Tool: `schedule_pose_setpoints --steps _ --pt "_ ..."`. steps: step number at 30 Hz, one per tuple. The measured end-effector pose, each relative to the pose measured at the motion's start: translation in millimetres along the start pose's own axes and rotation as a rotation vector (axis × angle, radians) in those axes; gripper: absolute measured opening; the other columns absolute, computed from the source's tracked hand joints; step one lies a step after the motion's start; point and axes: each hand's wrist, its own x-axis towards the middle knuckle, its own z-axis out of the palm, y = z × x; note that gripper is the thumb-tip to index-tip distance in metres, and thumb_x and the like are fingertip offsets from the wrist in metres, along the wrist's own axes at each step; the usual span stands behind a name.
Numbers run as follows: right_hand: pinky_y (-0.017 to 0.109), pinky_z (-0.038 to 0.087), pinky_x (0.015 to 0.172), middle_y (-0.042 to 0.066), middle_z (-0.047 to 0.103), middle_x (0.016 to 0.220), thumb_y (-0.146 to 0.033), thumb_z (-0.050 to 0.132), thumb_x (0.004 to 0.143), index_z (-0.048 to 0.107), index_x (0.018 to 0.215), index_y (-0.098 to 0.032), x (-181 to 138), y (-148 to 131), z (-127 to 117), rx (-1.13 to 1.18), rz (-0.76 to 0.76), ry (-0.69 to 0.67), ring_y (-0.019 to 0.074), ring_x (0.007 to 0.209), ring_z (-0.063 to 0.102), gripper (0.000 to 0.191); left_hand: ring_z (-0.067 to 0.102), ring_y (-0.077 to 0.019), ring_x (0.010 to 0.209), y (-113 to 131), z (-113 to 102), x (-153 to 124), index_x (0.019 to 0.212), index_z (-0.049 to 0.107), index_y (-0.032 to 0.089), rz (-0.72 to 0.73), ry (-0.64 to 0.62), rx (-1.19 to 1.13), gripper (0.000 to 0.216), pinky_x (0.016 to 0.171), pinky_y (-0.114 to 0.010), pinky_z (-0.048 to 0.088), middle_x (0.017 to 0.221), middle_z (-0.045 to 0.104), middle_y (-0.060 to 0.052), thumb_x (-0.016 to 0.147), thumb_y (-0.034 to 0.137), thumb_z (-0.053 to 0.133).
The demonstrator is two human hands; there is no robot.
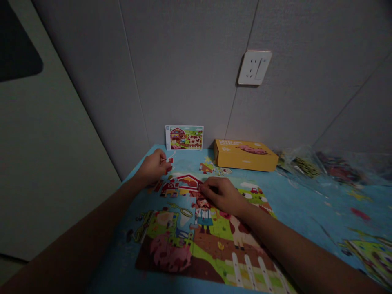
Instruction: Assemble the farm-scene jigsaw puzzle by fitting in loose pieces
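Note:
A farm-scene jigsaw puzzle [196,241] lies partly assembled on the blue patterned table cover [306,208]. My left hand [153,167] rests at the puzzle's far left corner, fingers curled in a pinch on a small red puzzle piece [169,165]. My right hand [222,195] lies on the puzzle beside the red barn [183,183], fingers bent and pressing down on a piece there. Loose pieces [208,166] lie just beyond the barn.
A reference picture card [184,137] leans on the grey wall. A yellow puzzle box [245,155] sits at the back. Clear plastic bags with pieces [321,167] lie at the right. A wall socket [255,67] is above.

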Motion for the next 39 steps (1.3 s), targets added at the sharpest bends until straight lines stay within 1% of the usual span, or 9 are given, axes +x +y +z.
schedule_pose_setpoints --steps 2,4,10,19,25,28,32,35,39 --pt "0.022 0.032 0.056 0.000 0.057 0.064 -0.033 0.047 0.089 0.064 0.076 -0.014 -1.0 -0.3 0.0 0.074 0.030 -0.009 0.0096 0.057 0.046 0.028 0.060 -0.0148 0.067 13.4 7.9 -9.0 0.089 0.050 0.019 0.193 -0.080 -0.325 0.022 0.060 -0.024 0.043 0.077 0.064 -0.001 0.077 0.037 0.053" --pt "0.021 0.032 0.053 -0.001 0.058 0.064 -0.038 0.048 0.089 0.064 0.083 -0.014 -1.9 -0.5 0.0 0.156 0.058 -0.040 0.0092 0.055 0.045 0.030 0.057 -0.0123 0.062 27.4 17.1 -21.4 0.090 0.050 0.018 0.292 -0.278 -0.487 0.023 0.058 -0.023 0.042 0.073 0.063 0.001 0.077 0.036 0.056" --pt "0.022 0.028 0.049 -0.003 0.047 0.056 -0.041 0.050 0.087 0.055 0.065 -0.015 -2.4 0.1 0.6 0.083 0.041 -0.048 0.0084 0.051 0.038 0.034 0.053 -0.0102 0.060 44.9 28.4 -44.6 0.100 0.049 0.019 0.421 -0.459 -0.436 0.021 0.056 -0.021 0.038 0.074 0.065 0.003 0.081 0.027 0.053" --pt "0.021 0.030 0.049 -0.002 0.052 0.058 -0.041 0.049 0.088 0.058 0.073 -0.015 -2.3 2.3 1.6 0.111 0.077 -0.036 0.0087 0.052 0.042 0.031 0.048 -0.0086 0.053 32.2 23.4 -33.6 0.103 0.054 0.017 0.489 -0.345 -0.298 0.022 0.051 -0.020 0.034 0.068 0.061 0.005 0.082 0.022 0.051" --pt "0.021 0.033 0.050 0.001 0.062 0.061 -0.039 0.051 0.088 0.064 0.075 -0.014 -2.8 5.0 4.1 0.149 0.086 -0.065 0.0092 0.052 0.048 0.031 0.061 -0.0140 0.086 35.6 22.5 -32.2 0.108 0.064 0.018 0.638 -0.328 -0.230 0.029 0.078 -0.025 0.044 0.100 0.069 -0.004 0.087 0.023 0.045" --pt "0.020 0.033 0.050 0.002 0.063 0.061 -0.038 0.051 0.088 0.065 0.074 -0.014 -2.5 5.7 4.6 0.137 0.094 -0.058 0.0094 0.052 0.049 0.031 0.060 -0.0127 0.072 35.0 22.2 -32.6 0.110 0.062 0.016 0.595 -0.310 -0.187 0.030 0.067 -0.023 0.043 0.082 0.069 -0.002 0.086 0.022 0.046" --pt "0.020 0.034 0.050 0.003 0.065 0.064 -0.038 0.051 0.088 0.065 0.076 -0.014 -2.6 3.9 4.2 0.180 0.105 -0.067 0.0098 0.052 0.051 0.030 0.042 -0.0082 0.047 31.0 21.0 -32.0 0.096 0.060 0.014 0.525 -0.267 -0.166 0.019 0.048 -0.020 0.030 0.053 0.049 0.006 0.084 0.022 0.046" --pt "0.020 0.034 0.050 0.002 0.064 0.062 -0.036 0.053 0.087 0.065 0.073 -0.014 -2.5 1.8 3.0 0.159 0.104 -0.059 0.0095 0.052 0.050 0.029 0.039 -0.0079 0.047 30.4 19.8 -32.1 0.087 0.058 0.015 0.531 -0.271 -0.162 0.015 0.049 -0.020 0.028 0.052 0.045 0.007 0.084 0.022 0.046" --pt "0.021 0.031 0.049 0.000 0.060 0.059 -0.035 0.053 0.086 0.064 0.071 -0.014 -2.2 0.2 1.3 0.104 0.092 -0.051 0.0089 0.051 0.046 0.029 0.044 -0.0093 0.053 33.2 18.6 -33.3 0.090 0.060 0.015 0.552 -0.286 -0.140 0.020 0.054 -0.021 0.032 0.061 0.054 0.003 0.086 0.021 0.041"
